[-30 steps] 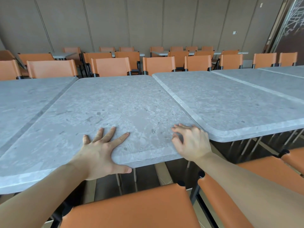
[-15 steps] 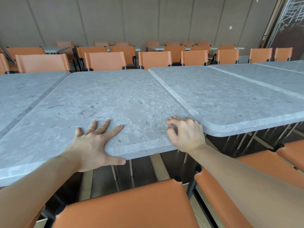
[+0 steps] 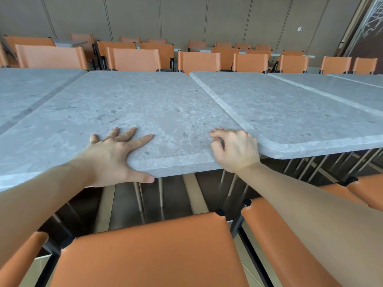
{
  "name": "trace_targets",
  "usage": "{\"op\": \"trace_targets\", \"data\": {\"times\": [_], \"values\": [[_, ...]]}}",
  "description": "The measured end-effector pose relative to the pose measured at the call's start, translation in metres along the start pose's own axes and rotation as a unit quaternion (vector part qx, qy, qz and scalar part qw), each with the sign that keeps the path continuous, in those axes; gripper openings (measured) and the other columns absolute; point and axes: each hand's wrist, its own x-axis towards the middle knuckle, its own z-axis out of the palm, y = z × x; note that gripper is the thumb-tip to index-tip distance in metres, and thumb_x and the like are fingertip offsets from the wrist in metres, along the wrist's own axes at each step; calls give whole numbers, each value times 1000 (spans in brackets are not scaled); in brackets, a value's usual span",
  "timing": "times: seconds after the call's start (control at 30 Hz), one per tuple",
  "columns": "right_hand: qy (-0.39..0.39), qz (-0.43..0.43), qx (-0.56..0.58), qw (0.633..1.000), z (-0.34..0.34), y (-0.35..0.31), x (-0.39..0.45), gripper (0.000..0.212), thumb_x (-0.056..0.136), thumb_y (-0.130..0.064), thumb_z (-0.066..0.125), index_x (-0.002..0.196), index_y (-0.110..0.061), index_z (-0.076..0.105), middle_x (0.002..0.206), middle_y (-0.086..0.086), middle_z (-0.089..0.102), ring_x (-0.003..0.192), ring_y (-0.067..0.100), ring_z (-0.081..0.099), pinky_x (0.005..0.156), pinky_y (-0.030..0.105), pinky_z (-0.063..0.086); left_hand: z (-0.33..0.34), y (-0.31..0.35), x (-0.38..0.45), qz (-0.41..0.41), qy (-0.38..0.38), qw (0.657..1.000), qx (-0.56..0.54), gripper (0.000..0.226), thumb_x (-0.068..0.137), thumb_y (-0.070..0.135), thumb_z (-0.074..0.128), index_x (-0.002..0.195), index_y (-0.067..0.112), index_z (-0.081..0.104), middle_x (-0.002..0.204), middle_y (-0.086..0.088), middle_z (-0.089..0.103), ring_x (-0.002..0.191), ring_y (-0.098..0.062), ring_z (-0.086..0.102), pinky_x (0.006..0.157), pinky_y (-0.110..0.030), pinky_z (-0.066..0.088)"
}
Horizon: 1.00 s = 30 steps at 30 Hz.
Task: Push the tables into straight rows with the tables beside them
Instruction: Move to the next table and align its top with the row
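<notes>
Middle table [image 3: 145, 104]: grey stone-look top, rounded corners, centre of view; near edge runs under both hands, and that edge sits nearer the camera than its right neighbour's. Right table [image 3: 290, 112]: same top, touching or just beside the middle table along a pale seam; near right corner rounded, far right side cut off by the frame. Left table [image 3: 24, 94]: only part visible, parted from the middle table by a narrow dark gap. Further tables [image 3: 342, 88] to the right, mostly cut off. Near chairs [image 3: 149, 251]: orange backs just below the table edge, seats hidden; dark floor shows between them and the table legs. Far chairs [image 3: 134, 59]: orange row just behind the tables' far edges, more rows behind, hard to count. Left hand [image 3: 113, 156]: flat on the middle table, fingers [image 3: 132, 131] spread and straight, thumb along the near edge. Right hand [image 3: 236, 150]: at the middle table's near right corner, fingers curled, tips on the top; grip beneath the edge hidden.
</notes>
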Motion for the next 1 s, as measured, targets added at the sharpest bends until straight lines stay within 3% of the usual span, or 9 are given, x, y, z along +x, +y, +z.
{"op": "trace_targets", "data": {"times": [0.33, 0.47, 0.57, 0.67, 0.77, 0.87, 0.93, 1.0], "values": [[2, -7, 14, 1000, 4, 2, 4, 52, 84, -39, 32, 112, -25, 73, 112, -4, 76, 100, 34, 67, 80, 40, 55, -1, -2, 2, 1, -7, 1000, -1, 125, 38, 112, 14, 151, 63, -9, 170, 11, -7, 157, -22, -7, 124, -58, 3], [1, 5, 10, 1000, 0, -4, -3, 48, 86, -34, 37, 111, -15, 73, 110, 1, 75, 95, 34, 66, 90, 39, 48, -2, -1, 2, -3, -13, 1000, -9, 107, 50, 107, -5, 148, 65, -14, 170, 11, -10, 157, -19, -12, 124, -56, -1], [-19, 16, 24, 999, 3, -7, -5, 60, 83, -41, 32, 113, -8, 71, 118, 7, 73, 112, 29, 67, 113, 50, 37, -6, 3, 1, -26, -17, 999, -24, 102, 56, 98, -22, 150, 62, -8, 169, 9, -4, 156, -20, -9, 123, -57, 3], [-88, 40, 2, 995, 2, -17, -7, 79, 80, -52, 25, 134, -7, 62, 145, 9, 58, 142, 20, 47, 124, 54, 19, -13, 8, 9, -40, -37, 998, 1, 99, 65, 82, -31, 153, 56, 6, 166, 2, 9, 153, -31, 4, 115, -61, 20], [-98, 60, -11, 993, 4, -25, -11, 82, 80, -57, 24, 142, -12, 54, 154, 4, 50, 149, 15, 35, 126, 50, 12, -29, 26, 25, -59, -47, 995, 60, 86, 79, 64, -12, 147, 35, 33, 146, -7, 33, 131, -39, 35, 97, -52, 43], [-76, 83, -4, 994, 5, -26, -10, 74, 82, -58, 28, 137, -17, 58, 151, -3, 53, 147, 11, 37, 127, 43, 12, -33, 48, 34, -43, -53, 987, 145, 59, 93, 48, 8, 143, 27, 32, 136, -10, 33, 116, -38, 44, 79, -39, 44], [-63, 96, 18, 993, 5, -26, -8, 70, 82, -57, 29, 131, -19, 61, 146, -7, 56, 144, 9, 40, 126, 37, 12, -40, 50, 38, -22, -42, 986, 160, 49, 100, 48, 19, 140, 24, 32, 134, -8, 37, 116, -34, 49, 86, -39, 42], [-51, 131, 58, 988, 2, -29, -4, 63, 81, -53, 28, 122, -21, 64, 138, -11, 61, 137, 8, 47, 122, 27, 10, -45, 44, 50, 30, -14, 989, 142, 48, 101, 52, 26, 138, 23, 34, 138, -5, 37, 128, -30, 44, 107, -43, 37]]}}
